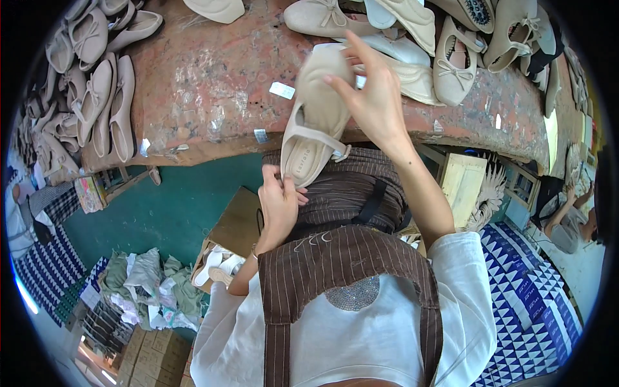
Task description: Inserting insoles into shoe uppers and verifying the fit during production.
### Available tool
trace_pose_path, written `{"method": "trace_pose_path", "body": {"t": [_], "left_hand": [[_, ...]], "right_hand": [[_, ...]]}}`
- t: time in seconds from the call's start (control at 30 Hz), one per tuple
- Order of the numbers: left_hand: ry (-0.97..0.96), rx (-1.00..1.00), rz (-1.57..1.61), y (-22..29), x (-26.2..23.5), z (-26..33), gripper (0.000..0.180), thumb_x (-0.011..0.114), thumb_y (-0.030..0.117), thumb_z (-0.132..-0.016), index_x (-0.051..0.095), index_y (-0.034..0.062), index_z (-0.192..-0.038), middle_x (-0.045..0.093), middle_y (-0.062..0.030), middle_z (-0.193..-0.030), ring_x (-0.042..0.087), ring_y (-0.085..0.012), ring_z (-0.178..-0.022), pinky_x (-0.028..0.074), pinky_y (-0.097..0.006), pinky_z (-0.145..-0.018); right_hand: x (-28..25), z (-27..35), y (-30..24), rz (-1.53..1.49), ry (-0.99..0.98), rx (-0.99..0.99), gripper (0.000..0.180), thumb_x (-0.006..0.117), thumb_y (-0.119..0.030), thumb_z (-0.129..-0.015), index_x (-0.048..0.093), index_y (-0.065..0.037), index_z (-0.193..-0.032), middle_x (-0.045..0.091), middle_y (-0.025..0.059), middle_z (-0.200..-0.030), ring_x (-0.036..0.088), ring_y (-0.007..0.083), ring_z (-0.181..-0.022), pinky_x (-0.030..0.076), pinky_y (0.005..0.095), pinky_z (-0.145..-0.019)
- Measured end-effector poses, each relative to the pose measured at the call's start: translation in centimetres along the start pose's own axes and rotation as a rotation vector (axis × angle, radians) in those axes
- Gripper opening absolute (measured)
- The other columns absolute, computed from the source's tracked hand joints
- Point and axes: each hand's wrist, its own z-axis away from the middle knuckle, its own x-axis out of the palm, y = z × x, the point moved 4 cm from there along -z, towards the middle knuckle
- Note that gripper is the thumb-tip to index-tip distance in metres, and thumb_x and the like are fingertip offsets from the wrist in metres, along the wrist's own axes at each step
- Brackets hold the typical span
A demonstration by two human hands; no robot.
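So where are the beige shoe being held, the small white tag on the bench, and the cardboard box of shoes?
beige shoe [308, 149]: head view, on its insole.
small white tag [282, 90]: head view, its middle.
cardboard box [237, 222]: head view, its brown flap.

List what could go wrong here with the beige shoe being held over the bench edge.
The beige shoe is held in the air, the left hand pinching its heel and the right hand at its toe; a slip could drop it past the bench edge toward the open box below. The right hand is close to the crowded shoes behind it and may knock one. The small white tags lying loose could get brushed off.
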Motion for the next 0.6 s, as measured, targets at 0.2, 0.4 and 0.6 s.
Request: {"method": "trace_pose_path", "body": {"t": [0.2, 0.4, 0.6], "left_hand": [[0.135, -0.004, 0.258, -0.7, 0.4, 0.6, 0.024, 0.046, 0.011, -0.103, 0.034, -0.0057, -0.116, 0.067, -0.0202, -0.077, 0.069, -0.0203, -0.06, 0.057, -0.03, -0.052], [0.221, 0.392, -0.139, 1.0, 2.5, 1.8, 0.035, 0.069, 0.011, -0.09, 0.046, -0.0011, -0.114, 0.066, -0.0115, -0.073, 0.062, -0.0201, -0.052, 0.045, -0.033, -0.049], [0.084, 0.915, -0.874, 4.3, 4.8, 0.7, 0.047, 0.069, 0.021, -0.079, 0.062, -0.0042, -0.119, 0.054, -0.0211, -0.126, 0.043, -0.0405, -0.129, 0.033, -0.061, -0.104]], "right_hand": [[4.1, 1.3, -7.0, -0.154, -0.375, -0.303, 0.024, 0.062, 0.007, -0.074, 0.059, 0.001, -0.097, 0.059, 0.0195, -0.123, 0.062, 0.0392, -0.105, 0.054, 0.0419, -0.086], [2.8, 7.1, -3.7, 0.27, -0.463, -0.412, 0.047, 0.058, 0.009, -0.068, 0.049, 0.005, -0.113, 0.048, 0.0318, -0.139, 0.04, 0.049, -0.135, 0.027, 0.0554, -0.116], [5.4, 6.5, -1.1, 0.425, -0.27, -0.487, 0.056, 0.055, 0.001, -0.077, 0.049, 0.009, -0.133, 0.055, 0.025, -0.133, 0.049, 0.0374, -0.131, 0.026, 0.0535, -0.117]]}}
